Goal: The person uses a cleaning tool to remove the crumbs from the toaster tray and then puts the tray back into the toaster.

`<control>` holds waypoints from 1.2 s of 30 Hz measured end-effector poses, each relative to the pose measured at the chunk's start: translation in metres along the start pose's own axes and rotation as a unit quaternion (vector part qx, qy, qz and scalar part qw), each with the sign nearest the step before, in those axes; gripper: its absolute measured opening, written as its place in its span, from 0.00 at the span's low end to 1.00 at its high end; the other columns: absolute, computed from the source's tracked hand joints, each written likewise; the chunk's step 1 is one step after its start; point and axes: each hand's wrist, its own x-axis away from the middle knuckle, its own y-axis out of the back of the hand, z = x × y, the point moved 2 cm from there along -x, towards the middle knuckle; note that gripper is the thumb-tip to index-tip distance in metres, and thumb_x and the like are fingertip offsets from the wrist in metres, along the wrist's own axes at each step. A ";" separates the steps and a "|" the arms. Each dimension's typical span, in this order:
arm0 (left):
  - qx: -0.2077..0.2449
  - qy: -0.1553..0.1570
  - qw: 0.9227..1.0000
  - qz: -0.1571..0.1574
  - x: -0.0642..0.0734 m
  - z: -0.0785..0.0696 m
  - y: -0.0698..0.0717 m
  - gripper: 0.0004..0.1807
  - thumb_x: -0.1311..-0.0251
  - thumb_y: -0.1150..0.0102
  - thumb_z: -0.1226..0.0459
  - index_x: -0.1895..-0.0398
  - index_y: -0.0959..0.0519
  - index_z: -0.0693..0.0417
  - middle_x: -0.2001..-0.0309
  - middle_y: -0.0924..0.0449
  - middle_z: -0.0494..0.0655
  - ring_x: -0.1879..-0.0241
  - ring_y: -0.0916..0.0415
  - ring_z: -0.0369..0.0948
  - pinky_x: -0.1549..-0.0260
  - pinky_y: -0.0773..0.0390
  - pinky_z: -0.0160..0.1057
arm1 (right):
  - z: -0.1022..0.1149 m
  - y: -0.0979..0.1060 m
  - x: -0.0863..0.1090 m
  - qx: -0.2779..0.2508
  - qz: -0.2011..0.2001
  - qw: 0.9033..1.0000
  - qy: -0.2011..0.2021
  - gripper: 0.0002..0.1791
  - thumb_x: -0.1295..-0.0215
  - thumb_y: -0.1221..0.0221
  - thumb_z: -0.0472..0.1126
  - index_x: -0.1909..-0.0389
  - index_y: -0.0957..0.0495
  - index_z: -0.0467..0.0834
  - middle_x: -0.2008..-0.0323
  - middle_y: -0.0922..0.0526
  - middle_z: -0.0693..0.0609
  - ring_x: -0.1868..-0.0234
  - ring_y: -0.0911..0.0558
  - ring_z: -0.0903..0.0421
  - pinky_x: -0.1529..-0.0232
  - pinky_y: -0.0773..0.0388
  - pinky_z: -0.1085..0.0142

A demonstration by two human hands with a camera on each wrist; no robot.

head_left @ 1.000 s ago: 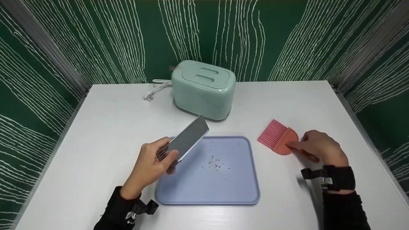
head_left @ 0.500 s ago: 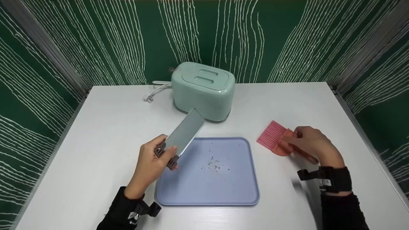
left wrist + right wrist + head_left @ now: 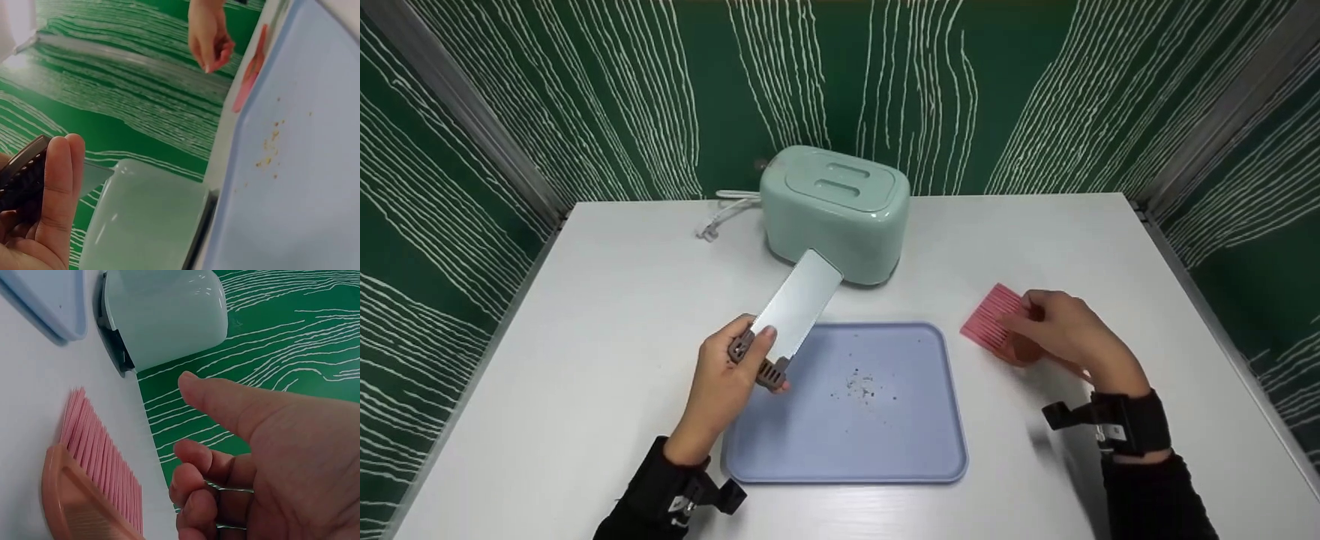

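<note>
My left hand (image 3: 724,382) grips a crumb tray (image 3: 802,300), a flat silver plate with a brown slotted end, tilted over the left side of a blue tray (image 3: 847,454). Small crumbs (image 3: 861,386) lie scattered near that tray's middle. To the right, a pink-bristled brush (image 3: 988,319) with an orange handle rests on the table. My right hand (image 3: 1069,337) hovers over it and partly hides it in the head view. In the right wrist view a gap shows between the loosely curled fingers (image 3: 194,484) and the brush (image 3: 84,495).
A mint-green toaster (image 3: 832,229) stands behind the blue tray, with its white cord and plug (image 3: 712,225) lying to its left. Green walls with white streaks (image 3: 915,90) enclose the white table (image 3: 607,300) at the back and sides.
My right hand has moved left from the brush's handle end toward its bristles. My left hand has turned the crumb tray so its face looks brighter. The brush stays in place.
</note>
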 end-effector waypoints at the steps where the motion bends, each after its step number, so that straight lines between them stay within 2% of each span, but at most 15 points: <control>1: 0.005 0.004 1.000 0.000 -0.001 0.000 -0.001 0.12 0.19 0.45 0.62 0.46 0.19 0.63 0.71 0.15 0.58 0.79 0.12 0.51 0.75 0.11 0.49 | 0.001 0.000 0.000 -0.008 -0.002 1.000 0.002 0.27 0.25 0.37 0.61 0.70 0.34 0.44 0.74 0.32 0.53 0.66 0.29 0.53 0.66 0.33 0.64; 5: 0.020 0.023 1.000 0.004 -0.002 0.000 -0.007 0.16 0.17 0.48 0.60 0.44 0.20 0.65 0.68 0.16 0.59 0.77 0.11 0.51 0.73 0.10 0.50 | 0.007 -0.006 -0.001 -0.035 -0.002 0.999 0.016 0.25 0.25 0.36 0.57 0.69 0.34 0.43 0.73 0.32 0.53 0.67 0.29 0.55 0.67 0.33 0.65; 10: 0.037 0.030 0.999 0.010 -0.004 0.001 -0.016 0.20 0.15 0.50 0.57 0.39 0.22 0.65 0.64 0.16 0.59 0.75 0.10 0.50 0.70 0.09 0.50 | 0.023 -0.018 -0.005 -0.040 -0.013 0.998 0.044 0.23 0.25 0.37 0.61 0.59 0.22 0.43 0.70 0.19 0.51 0.66 0.22 0.56 0.62 0.27 0.63; 13: 0.046 0.030 0.998 0.020 -0.006 0.003 -0.023 0.21 0.15 0.52 0.55 0.37 0.24 0.65 0.61 0.17 0.60 0.73 0.10 0.49 0.67 0.09 0.49 | 0.032 -0.027 -0.005 -0.032 -0.037 0.997 0.065 0.22 0.25 0.37 0.61 0.56 0.17 0.45 0.71 0.17 0.54 0.66 0.21 0.58 0.57 0.29 0.63; 16: 0.062 0.030 0.997 0.032 -0.007 0.004 -0.031 0.22 0.14 0.53 0.55 0.35 0.25 0.65 0.58 0.17 0.61 0.71 0.10 0.49 0.64 0.09 0.50 | 0.040 -0.035 -0.006 -0.057 -0.040 0.994 0.079 0.21 0.24 0.37 0.59 0.55 0.15 0.44 0.72 0.18 0.54 0.68 0.21 0.59 0.61 0.28 0.64; 20: 0.088 0.031 0.995 0.045 -0.009 0.005 -0.043 0.23 0.13 0.56 0.55 0.34 0.27 0.66 0.55 0.18 0.62 0.69 0.10 0.49 0.61 0.08 0.51 | 0.052 -0.047 -0.005 -0.133 -0.006 0.987 0.093 0.20 0.22 0.37 0.54 0.50 0.16 0.40 0.69 0.17 0.48 0.68 0.20 0.58 0.67 0.24 0.68; 25: 0.114 0.035 0.991 0.063 -0.010 0.006 -0.060 0.24 0.12 0.60 0.53 0.34 0.29 0.66 0.55 0.19 0.60 0.67 0.09 0.48 0.59 0.08 0.51 | 0.069 -0.061 -0.002 -0.199 0.025 0.974 0.104 0.22 0.20 0.39 0.52 0.45 0.17 0.36 0.65 0.16 0.46 0.63 0.18 0.54 0.63 0.21 0.68; 31: 0.122 0.033 0.989 0.075 -0.012 0.009 -0.081 0.24 0.12 0.62 0.53 0.35 0.29 0.64 0.56 0.18 0.61 0.68 0.09 0.46 0.61 0.08 0.50 | 0.083 -0.075 0.002 -0.237 0.044 0.963 0.119 0.22 0.18 0.42 0.50 0.44 0.17 0.34 0.65 0.16 0.48 0.63 0.19 0.55 0.59 0.17 0.63; 36: 0.117 0.025 0.990 0.077 -0.014 0.011 -0.099 0.23 0.12 0.62 0.53 0.36 0.28 0.63 0.56 0.17 0.69 0.71 0.10 0.45 0.64 0.09 0.54 | 0.094 -0.086 0.006 -0.265 0.071 0.953 0.130 0.24 0.17 0.44 0.51 0.42 0.18 0.32 0.66 0.17 0.51 0.66 0.20 0.59 0.63 0.20 0.65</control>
